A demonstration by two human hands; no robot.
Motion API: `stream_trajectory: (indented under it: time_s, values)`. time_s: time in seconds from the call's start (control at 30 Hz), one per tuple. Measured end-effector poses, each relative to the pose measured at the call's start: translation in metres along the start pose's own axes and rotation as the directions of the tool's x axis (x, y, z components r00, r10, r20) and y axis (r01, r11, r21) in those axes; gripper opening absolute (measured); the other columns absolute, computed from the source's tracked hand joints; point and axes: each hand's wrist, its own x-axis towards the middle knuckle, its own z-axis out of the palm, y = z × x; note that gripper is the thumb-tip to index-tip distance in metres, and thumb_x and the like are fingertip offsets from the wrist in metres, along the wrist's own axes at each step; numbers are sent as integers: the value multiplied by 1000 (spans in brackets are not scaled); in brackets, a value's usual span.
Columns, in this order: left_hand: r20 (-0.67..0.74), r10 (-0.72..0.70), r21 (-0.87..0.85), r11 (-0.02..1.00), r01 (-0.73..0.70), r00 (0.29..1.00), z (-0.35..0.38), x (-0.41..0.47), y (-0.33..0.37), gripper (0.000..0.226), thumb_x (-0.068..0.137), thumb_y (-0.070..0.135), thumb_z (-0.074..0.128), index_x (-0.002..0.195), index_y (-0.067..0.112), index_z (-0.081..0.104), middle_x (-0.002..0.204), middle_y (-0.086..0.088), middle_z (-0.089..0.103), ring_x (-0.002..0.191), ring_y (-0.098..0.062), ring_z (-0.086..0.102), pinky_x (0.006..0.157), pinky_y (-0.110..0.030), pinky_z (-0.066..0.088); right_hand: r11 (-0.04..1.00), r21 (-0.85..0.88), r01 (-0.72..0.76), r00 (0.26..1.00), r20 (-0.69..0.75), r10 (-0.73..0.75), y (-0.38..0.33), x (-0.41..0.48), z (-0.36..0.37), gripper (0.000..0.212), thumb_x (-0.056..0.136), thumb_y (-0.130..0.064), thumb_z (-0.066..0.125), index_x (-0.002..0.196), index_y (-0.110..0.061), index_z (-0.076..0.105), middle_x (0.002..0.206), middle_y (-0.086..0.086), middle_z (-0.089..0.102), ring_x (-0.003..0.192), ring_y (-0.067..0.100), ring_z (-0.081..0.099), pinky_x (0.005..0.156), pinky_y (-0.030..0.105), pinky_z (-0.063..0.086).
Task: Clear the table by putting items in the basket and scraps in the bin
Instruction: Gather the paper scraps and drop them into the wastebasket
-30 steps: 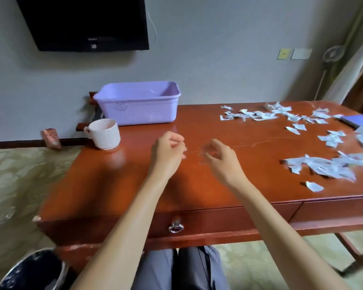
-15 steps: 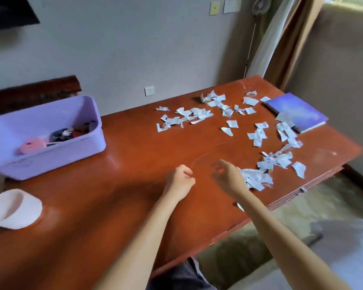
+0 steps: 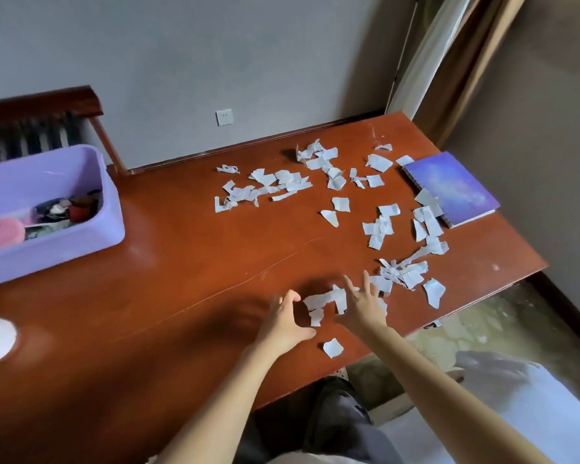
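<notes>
both hands have been moved to the paper scraps (image 3: 318, 300) near the table's (image 3: 181, 262) front edge; left hand (image 3: 285, 321) and right hand (image 3: 362, 304) are spread open either side of a clump, nothing gripped.

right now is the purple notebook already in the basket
No, the purple notebook lies on the table at its right end, apart from the lilac basket on the left.

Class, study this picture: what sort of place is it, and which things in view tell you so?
Probably a room in a home: a wooden table stands by a wall with a socket, a curtain hangs at the right, and a lilac basket of small belongings sits on the table.
</notes>
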Motion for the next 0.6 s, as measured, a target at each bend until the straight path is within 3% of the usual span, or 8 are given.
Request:
stream_trajectory:
  time_s: [0.2,0.3,0.43,0.6]
  values:
    - [-55,-57,132,989,64,997,36,8,24,84,62,39,80,128,29,30,123,0,25,115,-19,40,87,-35,46,980,-23,196,980,38,-195,18,38,-5,66,85,-31,64,138,-14,29,144,13,23,134,31,25,100,38,44]
    - [-87,-96,193,975,112,992,54,7,33,83,61,36,78,128,26,31,122,-1,24,118,-22,36,90,-36,46,966,12,260,965,38,-260,22,49,-10,49,88,-22,59,130,-9,37,137,14,28,129,31,30,96,37,46]
    - [-177,-126,260,951,170,976,71,8,39,56,73,23,75,117,21,42,124,-2,29,115,-20,40,90,-30,47,952,56,302,951,44,-305,23,62,-17,27,91,-5,50,117,-5,49,135,16,31,123,33,35,94,36,46]
    - [-262,-82,263,953,153,962,77,11,32,12,86,18,63,96,12,60,118,-1,42,109,-18,43,87,-26,44,936,117,331,942,19,-335,24,75,-19,19,92,2,45,107,1,57,120,18,48,106,34,52,86,36,49]
